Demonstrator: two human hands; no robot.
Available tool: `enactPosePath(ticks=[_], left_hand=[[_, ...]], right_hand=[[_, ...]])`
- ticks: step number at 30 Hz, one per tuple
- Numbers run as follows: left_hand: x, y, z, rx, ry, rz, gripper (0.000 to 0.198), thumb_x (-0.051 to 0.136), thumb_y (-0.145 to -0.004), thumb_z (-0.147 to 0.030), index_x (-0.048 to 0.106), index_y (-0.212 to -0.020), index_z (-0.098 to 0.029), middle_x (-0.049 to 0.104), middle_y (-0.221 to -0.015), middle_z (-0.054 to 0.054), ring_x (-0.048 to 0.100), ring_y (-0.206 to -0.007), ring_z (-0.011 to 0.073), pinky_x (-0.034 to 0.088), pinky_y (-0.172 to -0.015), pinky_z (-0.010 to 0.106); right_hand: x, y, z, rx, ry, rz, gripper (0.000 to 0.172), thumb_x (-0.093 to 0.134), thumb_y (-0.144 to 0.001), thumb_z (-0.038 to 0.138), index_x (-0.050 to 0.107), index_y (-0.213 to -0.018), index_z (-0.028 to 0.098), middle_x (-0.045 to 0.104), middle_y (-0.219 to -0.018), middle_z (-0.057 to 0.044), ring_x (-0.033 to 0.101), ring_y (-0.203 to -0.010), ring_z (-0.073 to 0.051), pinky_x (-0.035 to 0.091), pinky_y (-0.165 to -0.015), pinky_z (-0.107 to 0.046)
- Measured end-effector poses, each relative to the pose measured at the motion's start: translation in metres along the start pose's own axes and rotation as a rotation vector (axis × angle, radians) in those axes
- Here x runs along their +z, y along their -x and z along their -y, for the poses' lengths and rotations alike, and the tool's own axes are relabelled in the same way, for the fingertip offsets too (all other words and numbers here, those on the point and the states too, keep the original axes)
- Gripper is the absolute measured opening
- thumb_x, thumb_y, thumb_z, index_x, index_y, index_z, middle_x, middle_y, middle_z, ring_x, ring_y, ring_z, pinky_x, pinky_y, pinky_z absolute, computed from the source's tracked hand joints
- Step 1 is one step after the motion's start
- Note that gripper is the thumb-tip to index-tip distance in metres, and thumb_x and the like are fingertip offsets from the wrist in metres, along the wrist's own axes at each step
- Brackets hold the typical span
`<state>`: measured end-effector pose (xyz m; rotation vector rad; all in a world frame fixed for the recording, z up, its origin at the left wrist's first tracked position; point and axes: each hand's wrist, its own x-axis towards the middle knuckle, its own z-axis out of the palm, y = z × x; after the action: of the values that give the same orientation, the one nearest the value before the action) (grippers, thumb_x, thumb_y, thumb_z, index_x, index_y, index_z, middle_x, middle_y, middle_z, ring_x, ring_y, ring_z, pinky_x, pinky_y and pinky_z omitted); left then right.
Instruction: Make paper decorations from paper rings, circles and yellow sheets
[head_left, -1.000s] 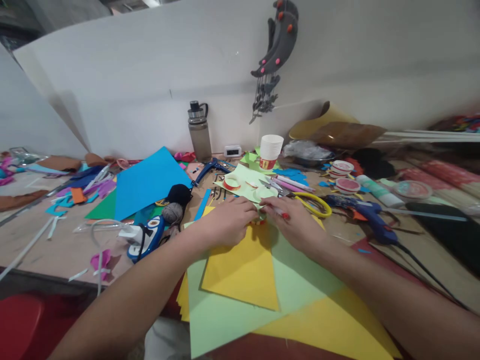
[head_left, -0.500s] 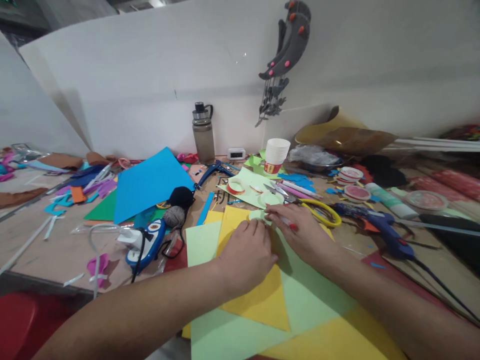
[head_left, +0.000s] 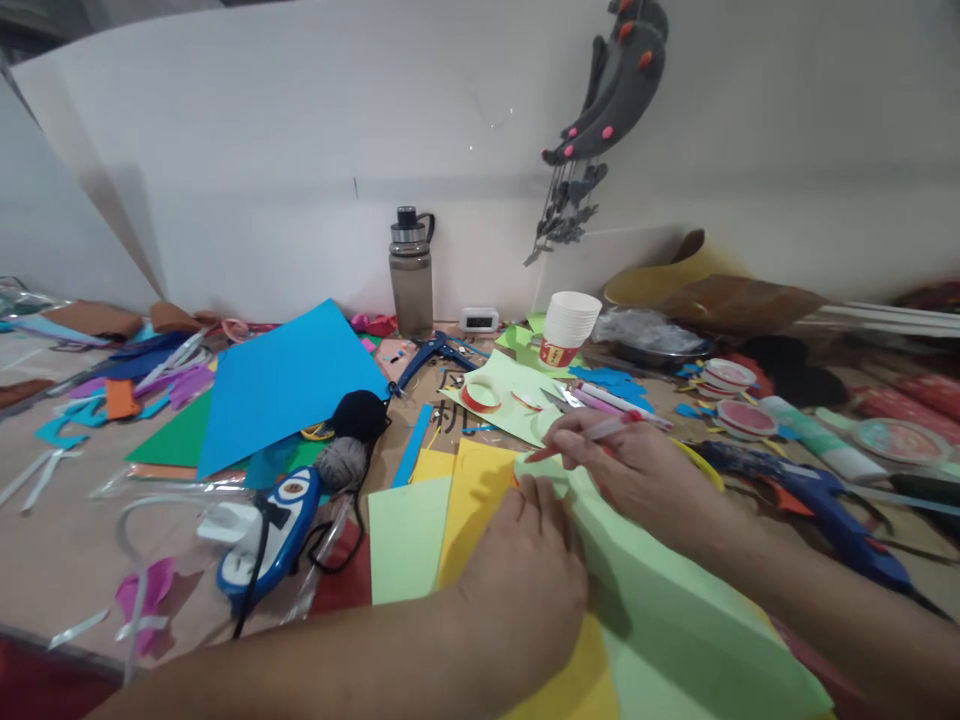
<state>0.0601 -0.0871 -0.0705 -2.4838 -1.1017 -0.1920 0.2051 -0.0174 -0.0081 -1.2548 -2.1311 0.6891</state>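
Observation:
My right hand point(head_left: 630, 465) is closed around a pen point(head_left: 611, 427) with a red cap end, its tip down at the edge of the light green sheet point(head_left: 675, 600). Just below it, my left hand point(head_left: 525, 570) presses with its fingers together on the yellow sheet point(head_left: 480, 480); anything under its fingertips is hidden. The yellow sheet lies over more light green paper. Beyond the hands, a ring with a red edge point(head_left: 480, 398) rests on a cut light green piece point(head_left: 499, 375).
Scissors with yellow handles point(head_left: 705, 465) lie partly behind my right hand. A blue glue gun point(head_left: 832, 510) is at the right. Paper cups point(head_left: 570, 325) and a bottle point(head_left: 411, 285) stand behind. At left are a blue sheet point(head_left: 281, 380) and a power strip point(head_left: 270, 540).
The view has moved closer and shifted. My right hand now holds the pen raised at an angle over the paper, and the light green sheet at right has lifted and curved.

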Motion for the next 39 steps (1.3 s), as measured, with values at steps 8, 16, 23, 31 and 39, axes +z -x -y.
enactPosePath(ticks=[8,16,23,31,39], left_hand=[[0.009,0.001,-0.002,0.023,0.017,-0.105,0.047,0.051,-0.086,-0.033,0.067,-0.116,-0.001,0.063,-0.119,0.029,0.059,-0.115,0.0389,0.046,-0.088,0.051],[0.008,-0.002,-0.001,0.005,0.031,-0.164,0.044,0.052,-0.086,-0.034,0.071,-0.110,-0.001,0.067,-0.112,0.028,0.065,-0.106,0.0365,0.048,-0.086,0.048],[0.005,-0.002,0.001,0.030,0.068,-0.139,0.045,0.054,-0.087,-0.036,0.070,-0.111,-0.002,0.066,-0.114,0.028,0.064,-0.106,0.0371,0.049,-0.084,0.049],[0.006,-0.003,0.001,0.044,0.087,-0.056,0.046,0.050,-0.090,-0.034,0.067,-0.114,0.002,0.060,-0.119,0.035,0.064,-0.109,0.0376,0.050,-0.083,0.050],[0.007,-0.003,-0.001,-0.010,0.047,-0.145,0.047,0.053,-0.088,-0.037,0.070,-0.110,0.001,0.065,-0.115,0.030,0.065,-0.107,0.0403,0.051,-0.083,0.047]], right_hand=[[0.008,-0.037,0.026,-0.007,0.165,0.245,0.035,0.045,-0.094,0.038,0.062,-0.068,0.022,0.063,-0.062,0.000,0.055,-0.057,-0.015,0.040,-0.054,-0.026],[0.019,-0.054,0.036,-0.030,0.331,0.392,0.038,0.048,-0.094,0.034,0.057,-0.060,0.020,0.062,-0.057,-0.002,0.052,-0.050,-0.013,0.033,-0.049,-0.025],[0.027,-0.056,0.032,-0.066,0.452,0.386,0.034,0.050,-0.093,0.034,0.055,-0.063,0.020,0.064,-0.061,-0.004,0.054,-0.052,-0.014,0.031,-0.048,-0.026],[0.029,-0.061,0.029,-0.023,0.411,0.351,0.037,0.048,-0.094,0.035,0.056,-0.061,0.021,0.064,-0.056,-0.002,0.054,-0.050,-0.014,0.032,-0.049,-0.026],[0.030,-0.071,0.013,-0.038,0.414,0.273,0.034,0.046,-0.092,0.032,0.054,-0.062,0.020,0.059,-0.058,0.000,0.046,-0.052,-0.012,0.029,-0.050,-0.025]])
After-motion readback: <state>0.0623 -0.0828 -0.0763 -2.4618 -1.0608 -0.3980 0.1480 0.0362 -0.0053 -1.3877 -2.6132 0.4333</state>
